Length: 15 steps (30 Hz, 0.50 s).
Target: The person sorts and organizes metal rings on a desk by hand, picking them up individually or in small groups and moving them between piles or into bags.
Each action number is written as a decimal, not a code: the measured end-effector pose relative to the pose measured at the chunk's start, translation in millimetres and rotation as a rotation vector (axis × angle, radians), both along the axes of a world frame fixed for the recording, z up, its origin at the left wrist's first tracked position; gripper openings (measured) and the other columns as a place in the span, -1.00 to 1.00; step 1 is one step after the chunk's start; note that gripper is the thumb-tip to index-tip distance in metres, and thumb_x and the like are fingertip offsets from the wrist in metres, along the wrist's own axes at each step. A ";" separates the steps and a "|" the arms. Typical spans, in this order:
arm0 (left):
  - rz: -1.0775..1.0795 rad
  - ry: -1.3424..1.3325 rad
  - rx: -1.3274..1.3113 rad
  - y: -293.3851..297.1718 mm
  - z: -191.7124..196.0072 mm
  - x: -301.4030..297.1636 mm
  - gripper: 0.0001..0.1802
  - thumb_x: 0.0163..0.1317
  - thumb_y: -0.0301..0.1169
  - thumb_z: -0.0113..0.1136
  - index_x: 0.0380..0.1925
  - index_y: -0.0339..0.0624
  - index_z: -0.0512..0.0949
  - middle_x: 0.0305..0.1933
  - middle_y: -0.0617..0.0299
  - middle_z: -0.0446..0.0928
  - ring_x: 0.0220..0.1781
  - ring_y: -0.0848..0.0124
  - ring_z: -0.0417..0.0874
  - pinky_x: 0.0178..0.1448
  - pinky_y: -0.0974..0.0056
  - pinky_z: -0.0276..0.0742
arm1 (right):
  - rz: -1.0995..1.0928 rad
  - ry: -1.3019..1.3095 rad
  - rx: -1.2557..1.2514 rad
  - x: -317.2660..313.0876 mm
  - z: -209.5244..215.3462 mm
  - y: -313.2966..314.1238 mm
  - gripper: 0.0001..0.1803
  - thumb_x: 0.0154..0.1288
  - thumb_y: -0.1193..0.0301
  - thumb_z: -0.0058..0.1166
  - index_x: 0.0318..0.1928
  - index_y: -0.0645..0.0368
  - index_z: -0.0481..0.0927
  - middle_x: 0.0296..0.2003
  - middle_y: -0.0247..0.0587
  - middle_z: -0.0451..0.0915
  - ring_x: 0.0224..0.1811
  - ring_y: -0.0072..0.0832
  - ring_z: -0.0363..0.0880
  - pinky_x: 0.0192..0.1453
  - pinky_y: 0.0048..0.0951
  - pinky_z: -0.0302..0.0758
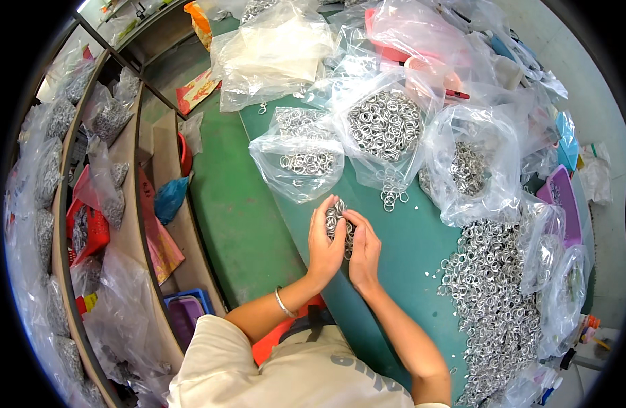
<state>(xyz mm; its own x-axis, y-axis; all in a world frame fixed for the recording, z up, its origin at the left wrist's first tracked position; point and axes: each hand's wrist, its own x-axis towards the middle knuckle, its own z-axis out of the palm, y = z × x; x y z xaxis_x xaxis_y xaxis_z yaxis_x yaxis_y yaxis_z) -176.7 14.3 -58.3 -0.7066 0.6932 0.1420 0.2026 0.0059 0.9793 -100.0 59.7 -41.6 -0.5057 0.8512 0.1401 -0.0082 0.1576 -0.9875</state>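
Note:
My left hand (324,248) and my right hand (364,250) are cupped together around a heap of silvery metal rings (335,216) near the left edge of the green table (401,265). The fingers curve inward and the rings show between the palms. Just beyond my hands lies a clear plastic bag (299,182) holding similar rings. Farther back, an opened bag is full of bright rings (384,126); a few loose rings (393,194) lie at its near side. To its right stands another open bag (439,183) with smaller-looking metal pieces.
A large pile of loose rings (493,306) spreads over the table's right side, beside a purple bin (563,204). Empty-looking clear bags (279,58) lie at the back. Left of the green floor (235,204), shelves (133,224) hold filled bags, a red basket (92,231) and a blue tray (203,299).

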 end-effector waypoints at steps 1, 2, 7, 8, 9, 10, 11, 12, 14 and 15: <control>-0.012 0.018 -0.014 0.0 0.6 1.1 -0.52 0.29 -0.55 -0.04 0.22 -0.36 0.23 0.22 0.02 0.35 0.17 0.34 0.41 0.22 0.30 0.33 | -0.041 0.025 -0.032 0.1 0.1 -5.5 -0.55 0.46 0.26 -0.33 -0.04 0.41 0.51 0.00 0.08 0.51 0.05 -0.18 0.50 0.16 -0.31 0.37; -0.024 0.036 -0.033 -1.0 0.6 2.0 -0.53 0.30 -0.56 -0.04 0.22 -0.35 0.24 0.20 0.03 0.38 0.14 0.38 0.43 0.19 0.32 0.36 | -0.083 0.050 -0.069 1.5 -0.6 -10.3 -0.55 0.47 0.26 -0.33 -0.04 0.40 0.51 -0.01 0.06 0.52 0.05 -0.20 0.50 0.17 -0.31 0.36; -0.057 -0.166 -0.004 -4.6 12.0 7.4 -0.57 0.27 -0.54 -0.02 0.16 -0.33 0.32 0.13 0.03 0.44 0.10 0.28 0.48 0.19 0.25 0.36 | -0.125 0.081 -0.144 12.4 1.4 -22.7 -0.72 0.38 0.41 -0.17 -0.06 0.33 0.50 -0.03 -0.03 0.47 0.04 -0.26 0.46 0.14 -0.33 0.37; -0.057 -0.275 0.029 -6.5 16.0 10.4 -0.57 0.25 -0.53 0.00 0.14 -0.33 0.34 0.09 0.02 0.47 0.09 0.23 0.51 0.19 0.21 0.36 | -0.130 0.058 -0.085 20.4 -2.1 -24.0 -0.76 0.35 0.45 -0.12 -0.07 0.32 0.51 -0.03 -0.04 0.45 0.04 -0.26 0.45 0.14 -0.33 0.37; -0.064 -0.263 0.036 -9.2 16.6 11.8 -0.57 0.25 -0.53 -0.02 0.14 -0.33 0.34 0.12 0.02 0.45 0.14 0.22 0.48 0.23 0.20 0.33 | -0.135 0.034 -0.027 26.2 -4.5 -22.4 -0.78 0.31 0.49 -0.08 -0.09 0.31 0.51 -0.03 -0.05 0.43 0.04 -0.27 0.43 0.13 -0.33 0.37; -0.071 -0.251 0.044 -13.0 17.0 12.2 -0.58 0.26 -0.54 -0.03 0.14 -0.34 0.34 0.14 0.01 0.43 0.18 0.22 0.45 0.26 0.20 0.30 | -0.130 0.029 -0.005 29.1 -6.0 -18.4 -0.79 0.29 0.51 -0.05 -0.10 0.30 0.51 -0.04 -0.06 0.41 0.04 -0.26 0.42 0.14 -0.32 0.36; -0.078 -0.239 0.047 -17.5 16.6 12.3 -0.58 0.26 -0.54 -0.04 0.14 -0.34 0.34 0.16 0.01 0.41 0.22 0.21 0.42 0.29 0.20 0.27 | -0.127 0.024 0.013 31.2 -5.0 -15.1 -0.80 0.26 0.53 -0.03 -0.11 0.29 0.52 -0.04 -0.06 0.40 0.04 -0.25 0.41 0.15 -0.32 0.35; -0.034 -0.132 0.071 -20.7 14.9 11.4 -0.59 0.26 -0.55 -0.05 0.14 -0.35 0.34 0.19 0.00 0.38 0.27 0.20 0.37 0.32 0.19 0.22 | -0.122 0.018 0.031 32.9 -2.1 -11.1 -0.80 0.23 0.55 0.00 -0.12 0.28 0.52 -0.04 -0.06 0.38 0.04 -0.24 0.40 0.16 -0.32 0.34; 0.052 0.084 0.119 -26.8 10.3 8.4 -0.59 0.27 -0.55 -0.07 0.14 -0.35 0.34 0.25 -0.02 0.32 0.36 0.17 0.26 0.39 0.17 0.12 | -0.095 -0.138 0.223 34.7 6.3 2.0 -0.78 0.23 0.53 0.00 -0.10 0.28 0.52 -0.07 -0.05 0.39 0.02 -0.21 0.39 0.15 -0.31 0.32; 0.054 0.062 0.077 -33.7 13.6 10.3 -0.56 0.26 -0.56 -0.09 0.17 -0.36 0.29 0.35 -0.02 0.18 0.47 0.13 0.04 0.46 0.11 -0.06 | -0.103 -0.169 0.231 33.2 8.0 6.4 -0.77 0.22 0.52 0.01 -0.10 0.28 0.52 -0.07 -0.05 0.39 0.02 -0.20 0.38 0.15 -0.31 0.32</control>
<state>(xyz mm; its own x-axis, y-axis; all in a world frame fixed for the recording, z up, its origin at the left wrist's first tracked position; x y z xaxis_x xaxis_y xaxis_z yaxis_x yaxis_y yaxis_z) -166.4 -19.3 -44.8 -0.7309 0.6396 0.2379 0.2638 -0.0567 0.9629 -66.8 66.2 -33.6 -0.4506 0.8549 0.2572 0.1806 0.3694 -0.9116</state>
